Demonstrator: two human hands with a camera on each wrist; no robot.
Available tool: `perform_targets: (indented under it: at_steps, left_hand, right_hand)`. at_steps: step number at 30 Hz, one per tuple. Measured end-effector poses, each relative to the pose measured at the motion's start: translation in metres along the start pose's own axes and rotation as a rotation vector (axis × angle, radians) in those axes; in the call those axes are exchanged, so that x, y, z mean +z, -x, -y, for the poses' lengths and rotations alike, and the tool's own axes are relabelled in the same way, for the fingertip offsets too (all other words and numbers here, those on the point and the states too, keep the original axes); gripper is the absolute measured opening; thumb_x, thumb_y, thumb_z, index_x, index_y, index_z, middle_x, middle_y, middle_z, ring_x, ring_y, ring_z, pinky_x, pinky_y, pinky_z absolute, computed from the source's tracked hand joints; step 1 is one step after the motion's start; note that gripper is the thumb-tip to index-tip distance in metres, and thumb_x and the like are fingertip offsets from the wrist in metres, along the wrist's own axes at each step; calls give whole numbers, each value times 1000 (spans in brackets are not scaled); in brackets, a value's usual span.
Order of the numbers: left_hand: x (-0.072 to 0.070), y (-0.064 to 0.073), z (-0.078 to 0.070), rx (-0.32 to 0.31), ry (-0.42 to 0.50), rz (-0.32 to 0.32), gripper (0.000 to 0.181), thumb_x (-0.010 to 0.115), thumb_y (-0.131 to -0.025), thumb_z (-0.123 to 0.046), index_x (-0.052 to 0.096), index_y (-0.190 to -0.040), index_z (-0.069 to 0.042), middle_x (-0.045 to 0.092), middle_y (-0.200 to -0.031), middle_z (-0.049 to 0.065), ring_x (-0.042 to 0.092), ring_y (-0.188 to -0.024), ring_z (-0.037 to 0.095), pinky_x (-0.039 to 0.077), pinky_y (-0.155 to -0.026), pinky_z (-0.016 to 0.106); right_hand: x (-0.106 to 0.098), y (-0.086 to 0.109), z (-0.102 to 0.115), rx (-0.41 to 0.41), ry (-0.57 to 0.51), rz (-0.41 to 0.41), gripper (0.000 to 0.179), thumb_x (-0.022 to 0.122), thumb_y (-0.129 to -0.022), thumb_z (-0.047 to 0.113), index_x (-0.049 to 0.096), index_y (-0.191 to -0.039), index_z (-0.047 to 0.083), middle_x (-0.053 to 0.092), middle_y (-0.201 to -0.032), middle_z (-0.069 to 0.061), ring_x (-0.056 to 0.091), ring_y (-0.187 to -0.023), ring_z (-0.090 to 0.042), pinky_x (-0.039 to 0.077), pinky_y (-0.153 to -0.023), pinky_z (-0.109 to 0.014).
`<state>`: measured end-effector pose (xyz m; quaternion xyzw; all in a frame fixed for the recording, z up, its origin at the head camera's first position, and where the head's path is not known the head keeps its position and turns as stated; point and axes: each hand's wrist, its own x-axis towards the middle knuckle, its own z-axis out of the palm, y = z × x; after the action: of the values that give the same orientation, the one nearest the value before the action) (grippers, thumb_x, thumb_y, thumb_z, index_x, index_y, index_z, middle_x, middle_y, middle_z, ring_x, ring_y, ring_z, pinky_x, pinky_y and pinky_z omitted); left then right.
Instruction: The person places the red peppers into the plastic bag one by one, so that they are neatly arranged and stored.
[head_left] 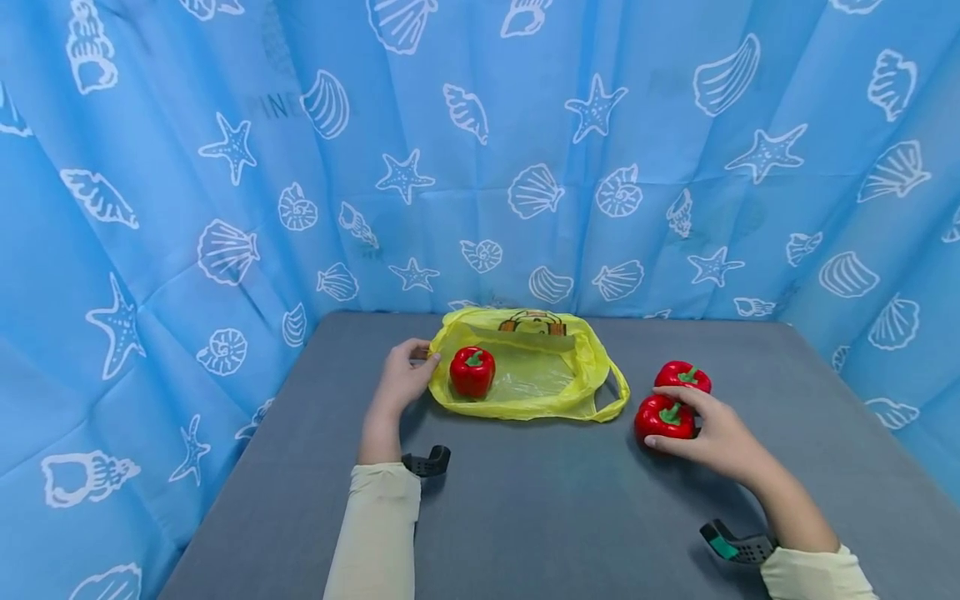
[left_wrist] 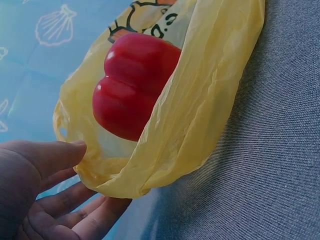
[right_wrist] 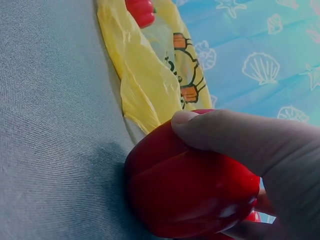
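Observation:
A yellow plastic bag (head_left: 517, 410) lies with its mouth spread, and one red bell pepper (head_left: 472, 375) sits inside at its left end. At that end my left hand (head_left: 405, 373) pinches the bag's rim, thumb on the near side and fingers behind it, as the left wrist view shows. Off to the right of the bag, my right hand (head_left: 708, 429) grips a second red bell pepper (head_left: 660, 419) between thumb and fingers. Just behind it is a third pepper (head_left: 678, 374), partly hidden by the held one and by the hand.
A grey cloth covers the table (head_left: 525, 517). Blue curtains (head_left: 465, 167) with white shells and starfish hang behind and at both sides. The bag's handle loop (head_left: 617, 392) sticks out toward the right hand. Each wrist wears a black camera mount (head_left: 427, 462).

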<state>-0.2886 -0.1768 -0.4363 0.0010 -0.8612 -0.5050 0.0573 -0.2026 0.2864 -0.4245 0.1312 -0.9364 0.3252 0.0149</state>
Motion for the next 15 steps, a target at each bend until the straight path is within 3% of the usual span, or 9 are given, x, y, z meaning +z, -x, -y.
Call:
perform_targets:
  at_steps: [6, 15]
  left_hand:
    - [-2, -1, 0, -6, 4, -10, 35, 67, -106, -20, 66, -136, -2, 67, -133, 21, 69, -120, 38, 60, -99, 51]
    - [-3, 0, 0, -16, 16, -8, 34, 67, -106, -19, 66, -134, -1, 65, -134, 22, 68, -121, 40, 60, -100, 51]
  right_hand:
    - [4, -3, 8, 5, -12, 11, 80, 91, -83, 38, 56, -148, 8, 55, -144, -27, 51, -127, -50, 65, -78, -52]
    - [9, -16, 36, -74, -30, 10, 80, 94, -80, 36, 58, -146, 9, 59, -143, -21, 53, -128, -43, 65, -78, -49]
